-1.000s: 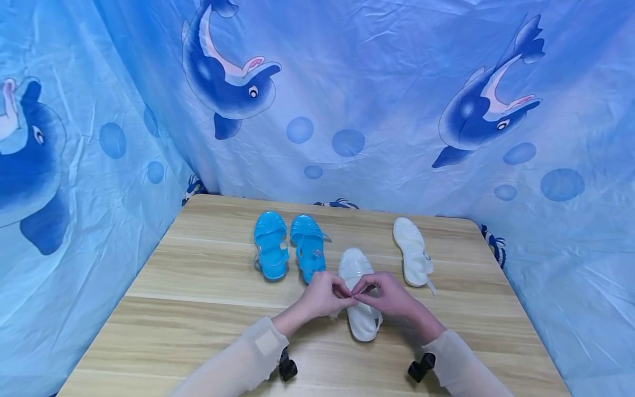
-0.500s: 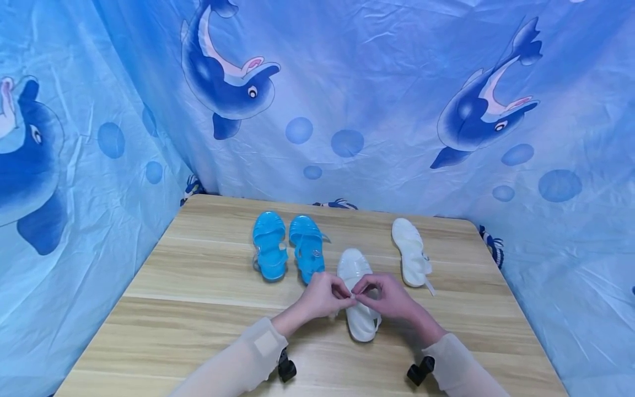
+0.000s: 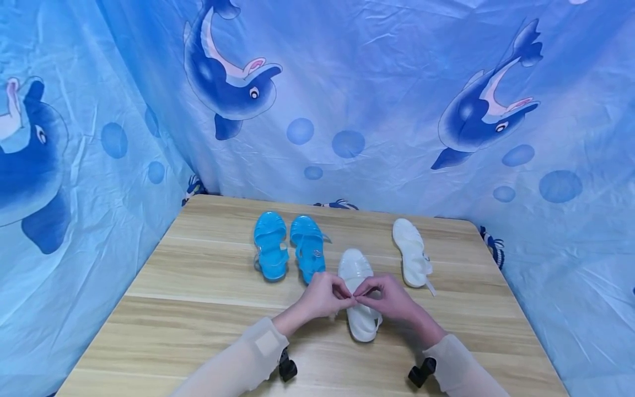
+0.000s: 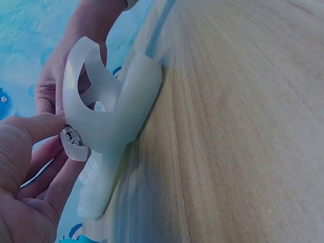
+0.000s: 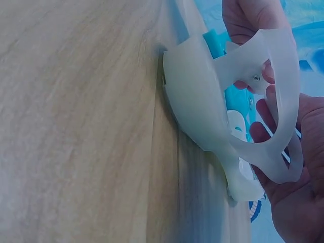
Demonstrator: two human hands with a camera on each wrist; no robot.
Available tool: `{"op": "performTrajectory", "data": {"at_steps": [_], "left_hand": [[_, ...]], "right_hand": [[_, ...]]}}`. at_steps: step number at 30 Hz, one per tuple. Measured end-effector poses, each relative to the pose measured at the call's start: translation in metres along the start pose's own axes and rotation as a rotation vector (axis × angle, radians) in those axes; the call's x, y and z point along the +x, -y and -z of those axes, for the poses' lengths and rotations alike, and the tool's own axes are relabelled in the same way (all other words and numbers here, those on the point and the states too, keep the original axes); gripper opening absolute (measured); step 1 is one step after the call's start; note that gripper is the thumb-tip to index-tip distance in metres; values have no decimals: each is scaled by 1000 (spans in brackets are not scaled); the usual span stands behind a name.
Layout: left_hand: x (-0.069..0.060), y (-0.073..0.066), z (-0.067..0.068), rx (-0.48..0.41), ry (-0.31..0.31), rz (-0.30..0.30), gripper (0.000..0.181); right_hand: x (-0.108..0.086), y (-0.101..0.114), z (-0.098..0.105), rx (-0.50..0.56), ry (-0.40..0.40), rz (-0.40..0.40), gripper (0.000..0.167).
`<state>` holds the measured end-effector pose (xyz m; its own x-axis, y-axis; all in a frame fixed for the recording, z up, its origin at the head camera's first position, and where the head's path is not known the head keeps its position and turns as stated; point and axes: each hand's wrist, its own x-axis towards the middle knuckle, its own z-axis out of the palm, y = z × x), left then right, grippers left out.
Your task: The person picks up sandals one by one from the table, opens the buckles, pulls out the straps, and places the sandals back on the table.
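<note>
A white jelly sandal [image 3: 364,325] sits on the table in front of me, toe pointing away, with both hands meeting over its strap. My left hand [image 3: 323,295] pinches the sandal's strap beside a round metal buckle [image 4: 72,135], thumb on one side and fingers on the other. From the other side, my right hand [image 3: 390,298] pinches the strap with thumb and fingers close to the left fingertips. In the right wrist view the strap [image 5: 286,96] loops up over the heel part, and the right hand's fingers reach behind it. The exact strap end is hidden by the fingers.
Left of the white sandal stand two blue sandals, one [image 3: 270,248] farther left and one [image 3: 308,242] near my left hand. A second white sandal [image 3: 412,251], its strap loose, lies at the back right. Blue dolphin-printed curtain [image 3: 317,99] surrounds the wooden table [image 3: 198,325].
Both hands stay over the white sandal's strap. The right fingertips shift very slightly at the pinch; the sandals keep their places.
</note>
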<state>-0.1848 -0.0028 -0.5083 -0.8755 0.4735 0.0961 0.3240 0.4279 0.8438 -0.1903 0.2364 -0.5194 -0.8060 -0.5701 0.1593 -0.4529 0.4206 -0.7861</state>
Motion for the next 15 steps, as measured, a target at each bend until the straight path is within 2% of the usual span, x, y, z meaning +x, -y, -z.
{"op": "performTrajectory", "data": {"at_steps": [4, 7, 11, 15], "left_hand": [[0, 1, 0, 3, 3, -4, 11], [0, 1, -1, 7, 5, 1, 11], [1, 0, 0, 8, 10, 10, 9], [2, 2, 1, 0, 20, 6, 10]], "right_hand": [[0, 1, -1, 18, -1, 5, 9], [0, 5, 0, -13, -8, 9, 12], [1, 12, 2, -79, -25, 55, 14], [1, 10, 2, -85, -30, 89, 11]]}}
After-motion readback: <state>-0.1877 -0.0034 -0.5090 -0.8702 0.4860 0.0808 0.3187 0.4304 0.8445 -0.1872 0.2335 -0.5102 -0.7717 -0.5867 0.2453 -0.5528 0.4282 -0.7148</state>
